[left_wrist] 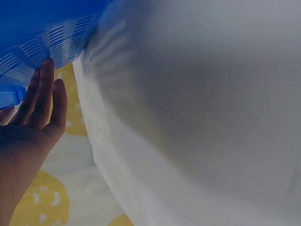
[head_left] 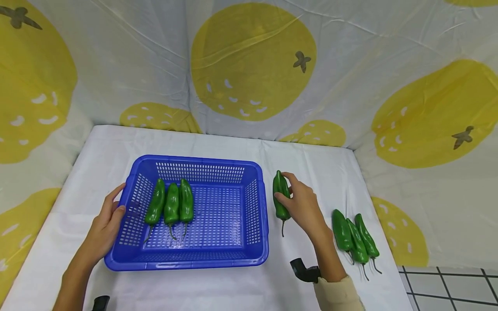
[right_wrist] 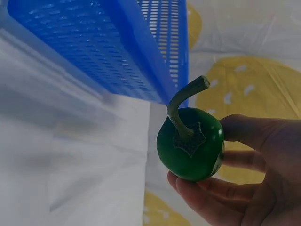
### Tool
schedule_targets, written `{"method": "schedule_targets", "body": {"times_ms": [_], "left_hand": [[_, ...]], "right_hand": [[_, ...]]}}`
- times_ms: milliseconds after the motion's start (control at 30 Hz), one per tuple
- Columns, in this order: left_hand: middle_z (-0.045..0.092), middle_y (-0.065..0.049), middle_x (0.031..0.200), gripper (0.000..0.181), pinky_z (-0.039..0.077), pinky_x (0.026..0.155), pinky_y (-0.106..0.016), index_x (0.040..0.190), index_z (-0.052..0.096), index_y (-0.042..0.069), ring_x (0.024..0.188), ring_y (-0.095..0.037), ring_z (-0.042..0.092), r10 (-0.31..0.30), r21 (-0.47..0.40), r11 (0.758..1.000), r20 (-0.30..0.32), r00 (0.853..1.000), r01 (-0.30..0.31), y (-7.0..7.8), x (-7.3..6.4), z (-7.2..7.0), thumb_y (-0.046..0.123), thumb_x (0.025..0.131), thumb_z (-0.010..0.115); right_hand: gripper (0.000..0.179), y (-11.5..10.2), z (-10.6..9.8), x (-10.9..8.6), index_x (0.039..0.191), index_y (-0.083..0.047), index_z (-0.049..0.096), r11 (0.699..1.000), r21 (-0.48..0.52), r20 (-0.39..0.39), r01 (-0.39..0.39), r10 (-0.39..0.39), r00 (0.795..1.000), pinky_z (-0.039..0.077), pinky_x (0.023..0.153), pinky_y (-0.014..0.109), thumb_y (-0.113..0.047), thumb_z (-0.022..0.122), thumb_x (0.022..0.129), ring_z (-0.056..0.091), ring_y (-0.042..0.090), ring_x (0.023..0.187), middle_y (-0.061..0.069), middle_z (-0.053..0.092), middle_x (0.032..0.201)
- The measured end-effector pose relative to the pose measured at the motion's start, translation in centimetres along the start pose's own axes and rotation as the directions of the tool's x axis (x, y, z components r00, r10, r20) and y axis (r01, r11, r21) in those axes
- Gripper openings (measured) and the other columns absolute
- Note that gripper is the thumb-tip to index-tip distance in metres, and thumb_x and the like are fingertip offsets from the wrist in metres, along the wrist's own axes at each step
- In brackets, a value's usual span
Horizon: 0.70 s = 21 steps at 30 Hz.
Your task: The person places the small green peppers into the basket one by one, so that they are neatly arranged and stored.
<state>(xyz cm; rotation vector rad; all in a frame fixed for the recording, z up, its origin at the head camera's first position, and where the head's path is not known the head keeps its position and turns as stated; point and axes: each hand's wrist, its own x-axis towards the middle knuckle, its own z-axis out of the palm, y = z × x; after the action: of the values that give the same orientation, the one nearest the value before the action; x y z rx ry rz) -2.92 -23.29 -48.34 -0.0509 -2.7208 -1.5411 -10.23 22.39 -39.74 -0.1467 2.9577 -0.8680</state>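
My right hand grips a green pepper between thumb and fingers, just right of the blue basket. In the right wrist view the pepper's curved stem and capped end face the camera, and the fingers wrap its far side. My left hand holds the basket by its left rim, thumb near the top edge. The left wrist view has its fingers against the perforated outer wall. Three green peppers lie side by side in the basket's left half, stems toward me.
Three more green peppers lie grouped on the white cloth at the right, beyond my right forearm. A curtain with yellow fruit prints hangs behind and beside the table. Tiled floor shows at lower right.
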Motion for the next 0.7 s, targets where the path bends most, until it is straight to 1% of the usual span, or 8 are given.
{"method": "schedule_targets", "body": {"times_ms": [300, 467, 567, 700], "left_hand": [[0.048, -0.036, 0.132, 0.059, 0.053, 0.069, -0.067, 0.161, 0.006, 0.028, 0.100, -0.059, 0.059, 0.003, -0.011, 1.000, 0.002, 1.000, -0.003, 0.1, 0.0, 0.1, 0.016, 0.108, 0.028], [0.049, -0.035, 0.130, 0.058, 0.054, 0.068, -0.064, 0.161, 0.007, 0.027, 0.098, -0.056, 0.061, 0.002, -0.011, 1.000, 0.002, 1.000, -0.002, 0.0, 0.0, 0.1, 0.016, 0.108, 0.028], [0.050, -0.035, 0.129, 0.058, 0.054, 0.068, -0.064, 0.161, 0.007, 0.027, 0.098, -0.055, 0.061, 0.000, -0.008, 1.000, 0.004, 1.000, 0.000, 0.0, 0.0, 0.1, 0.016, 0.108, 0.028], [0.050, -0.035, 0.130, 0.058, 0.054, 0.068, -0.065, 0.161, 0.007, 0.027, 0.098, -0.056, 0.061, 0.000, -0.004, 1.000, -0.001, 1.000, 0.000, 0.0, 0.0, 0.1, 0.017, 0.108, 0.028]], "right_hand": [[0.059, -3.0, 0.8, 1.1, 0.146, -0.010, 0.046, 0.997, 0.063, 0.016, 0.035, -0.036, 0.999, 0.054, 0.048, 0.025, -0.020, 0.070, 0.094, 0.065, 0.020, 0.064, 0.015, 0.063, 0.091], [0.057, -4.3, 1.5, 1.6, 0.146, -0.011, 0.046, 0.993, 0.096, 0.042, 0.062, -0.066, 0.997, 0.054, 0.047, 0.024, -0.021, 0.069, 0.094, 0.064, 0.019, 0.064, 0.014, 0.062, 0.091], [0.057, -5.1, 2.0, 2.0, 0.146, -0.012, 0.046, 0.991, 0.108, 0.055, 0.079, -0.085, 0.995, 0.054, 0.048, 0.023, -0.021, 0.068, 0.094, 0.065, 0.020, 0.068, 0.013, 0.063, 0.092], [0.057, -6.2, 2.6, 2.7, 0.146, -0.012, 0.046, 0.986, 0.126, 0.080, 0.105, -0.116, 0.990, 0.055, 0.051, 0.024, -0.021, 0.069, 0.094, 0.066, 0.022, 0.077, 0.012, 0.065, 0.099]]}}
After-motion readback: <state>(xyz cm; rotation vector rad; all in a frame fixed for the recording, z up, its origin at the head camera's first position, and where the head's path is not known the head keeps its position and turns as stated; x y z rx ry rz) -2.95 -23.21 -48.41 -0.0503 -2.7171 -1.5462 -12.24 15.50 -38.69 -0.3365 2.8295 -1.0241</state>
